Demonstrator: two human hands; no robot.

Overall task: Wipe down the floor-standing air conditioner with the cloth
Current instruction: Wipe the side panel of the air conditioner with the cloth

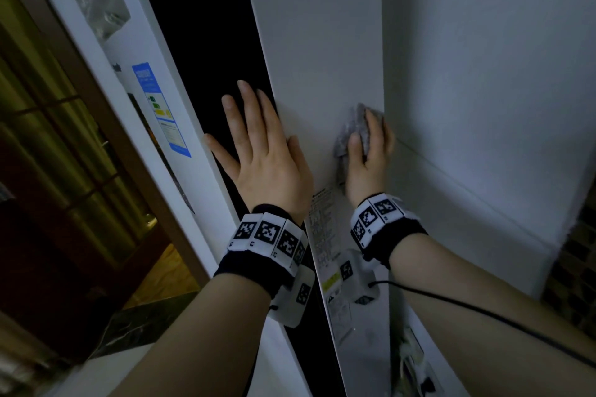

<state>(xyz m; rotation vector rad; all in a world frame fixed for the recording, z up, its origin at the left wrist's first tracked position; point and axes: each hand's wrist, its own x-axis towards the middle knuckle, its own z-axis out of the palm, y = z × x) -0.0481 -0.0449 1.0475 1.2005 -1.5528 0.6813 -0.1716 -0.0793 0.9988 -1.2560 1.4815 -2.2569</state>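
The tall white air conditioner point(309, 42) fills the middle of the head view, with a black front strip point(200, 51) and a white side panel. My left hand point(261, 151) lies flat with spread fingers on the black strip, at its edge with the side panel. My right hand point(371, 151) presses a crumpled grey cloth point(354, 129) against the white side panel, close to the wall corner. The thumb and fingers curl over the cloth, which sticks out above and to the left of the hand.
A white wall point(483, 58) stands right beside the unit, leaving a narrow gap. A blue energy label point(161, 109) is stuck on the left white panel. A wooden glazed door point(48, 138) is at far left. Printed labels point(322, 235) sit lower on the side panel. A black cable point(467, 303) crosses my right forearm.
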